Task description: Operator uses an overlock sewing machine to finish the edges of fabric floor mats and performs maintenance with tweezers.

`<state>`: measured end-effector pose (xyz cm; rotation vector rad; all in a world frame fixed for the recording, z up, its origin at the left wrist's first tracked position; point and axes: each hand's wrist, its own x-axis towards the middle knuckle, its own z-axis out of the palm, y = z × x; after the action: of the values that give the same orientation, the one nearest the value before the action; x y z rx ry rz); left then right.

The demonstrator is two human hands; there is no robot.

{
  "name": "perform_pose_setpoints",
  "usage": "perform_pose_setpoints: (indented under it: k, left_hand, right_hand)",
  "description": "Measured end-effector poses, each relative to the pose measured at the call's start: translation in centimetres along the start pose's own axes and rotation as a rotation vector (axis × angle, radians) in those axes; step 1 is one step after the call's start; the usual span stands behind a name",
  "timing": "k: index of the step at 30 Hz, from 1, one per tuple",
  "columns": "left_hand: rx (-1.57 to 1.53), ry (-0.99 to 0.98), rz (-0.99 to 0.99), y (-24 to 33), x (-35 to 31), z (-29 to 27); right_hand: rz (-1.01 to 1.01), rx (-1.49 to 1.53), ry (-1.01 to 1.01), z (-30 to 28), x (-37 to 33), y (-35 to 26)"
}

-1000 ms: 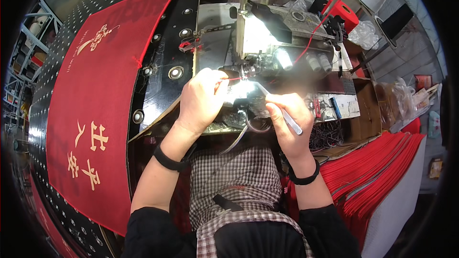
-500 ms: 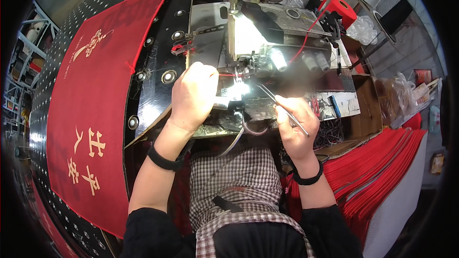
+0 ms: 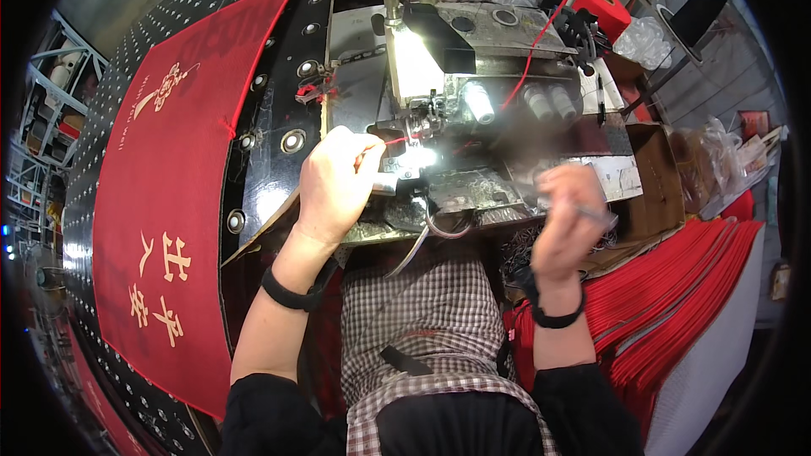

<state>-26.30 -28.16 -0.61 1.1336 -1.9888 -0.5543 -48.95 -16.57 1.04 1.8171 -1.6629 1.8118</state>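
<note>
My left hand [image 3: 336,186] is pinched closed at the left of the sewing machine's lit needle area. A short red thread [image 3: 394,141] runs from its fingertips to the metal parts [image 3: 416,128] around the needle. My right hand [image 3: 571,218], smeared by motion, is held apart from the machine's front right. The tweezers [image 3: 596,216] in its closed fingers show only as a grey blur. The sewing machine [image 3: 498,34] stands ahead of both hands, with another red thread [image 3: 541,34] coming down to it from above.
A red mat [image 3: 160,186] with gold lettering lies on the black studded table [image 3: 269,148] at the left. Red-edged mats [image 3: 667,295] are stacked at the lower right. Beyond the machine sits a red thread cone [image 3: 601,7]. A cardboard box [image 3: 659,173] stands at the right.
My right hand has swung back to the right with the tweezers, away from the needle area. The left hand has stayed near the same place, its fingers still on the red thread.
</note>
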Motion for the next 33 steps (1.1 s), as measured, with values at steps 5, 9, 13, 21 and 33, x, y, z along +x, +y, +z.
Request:
perform_pose_setpoints:
  k: [5,9,13,21,33]
  left_hand:
    - [-0.006,0.010,-0.017,0.4,-0.1,0.0]
    - [-0.004,-0.007,0.023,0.9,0.1,-0.1]
    - [-0.050,-0.029,-0.030,0.3,-0.2,0.5]
    - [-0.246,-0.075,-0.146,1.7,-0.4,0.4]
    - [0.062,-0.106,-0.028,2.6,0.2,0.5]
  right_hand:
    - [0.370,-0.357,0.065,-3.4,4.4,9.9]
    - [0.570,-0.579,-0.157,-2.5,6.6,21.1]
    - [1.123,0.139,-0.263,-2.5,7.6,24.5]
    - [1.184,0.385,-0.248,-4.1,6.7,21.3]
    - [0.975,0.571,-0.296,-4.4,5.5,22.3]
